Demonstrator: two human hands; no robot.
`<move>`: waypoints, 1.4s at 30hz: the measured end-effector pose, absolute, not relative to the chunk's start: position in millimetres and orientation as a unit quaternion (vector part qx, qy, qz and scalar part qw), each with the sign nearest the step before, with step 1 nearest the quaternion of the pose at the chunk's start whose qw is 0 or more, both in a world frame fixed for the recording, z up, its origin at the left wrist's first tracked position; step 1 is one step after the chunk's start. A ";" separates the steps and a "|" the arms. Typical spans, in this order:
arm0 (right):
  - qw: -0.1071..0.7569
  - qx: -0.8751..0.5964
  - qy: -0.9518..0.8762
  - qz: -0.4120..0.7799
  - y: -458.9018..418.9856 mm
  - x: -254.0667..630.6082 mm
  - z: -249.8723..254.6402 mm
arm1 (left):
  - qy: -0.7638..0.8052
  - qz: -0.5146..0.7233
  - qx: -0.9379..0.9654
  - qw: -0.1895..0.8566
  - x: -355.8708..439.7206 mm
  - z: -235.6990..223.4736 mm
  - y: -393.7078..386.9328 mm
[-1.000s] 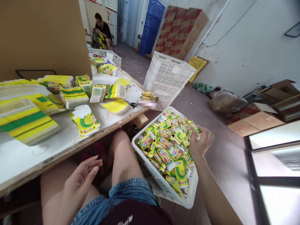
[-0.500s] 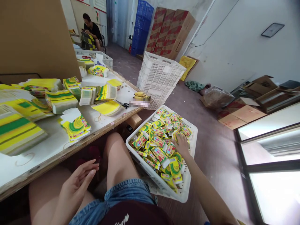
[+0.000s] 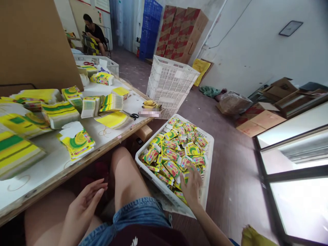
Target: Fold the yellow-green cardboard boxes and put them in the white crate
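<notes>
My right hand (image 3: 191, 186) hovers over the near right part of a white plastic basket (image 3: 209, 164), fingers spread, with nothing visible in it. Small yellow-and-green printed boxes (image 3: 171, 155) fill the basket in a loose heap. Over my lap my left hand (image 3: 85, 201) hangs with its fingers stretched out and holds nothing. To its upper left, on the table, lies a small pile of flat yellow cartons (image 3: 78, 141).
The white table (image 3: 102, 136) bears stacks of flat cartons (image 3: 60, 111), scissors (image 3: 132, 115) and bananas (image 3: 151, 104). White crates (image 3: 170, 78) stand stacked behind the basket. A seated person (image 3: 96, 34) is at the back left. Cardboard boxes (image 3: 261, 121) sit along the right wall.
My right hand has drawn back from the middle of the heap toward me, and a box it was touching now lies on the heap. My left hand has barely moved. The view has shifted slightly.
</notes>
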State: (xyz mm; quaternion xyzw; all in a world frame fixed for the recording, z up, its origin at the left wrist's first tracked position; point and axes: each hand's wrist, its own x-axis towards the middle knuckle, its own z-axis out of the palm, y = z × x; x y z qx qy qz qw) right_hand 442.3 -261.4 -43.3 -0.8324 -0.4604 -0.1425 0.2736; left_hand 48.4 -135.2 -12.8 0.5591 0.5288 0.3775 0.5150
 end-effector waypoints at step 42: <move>0.231 -0.775 -0.579 -0.108 -231.8 524.4 -21.2 | 0.432 0.257 0.583 0.638 113.7 -24.1 -130.8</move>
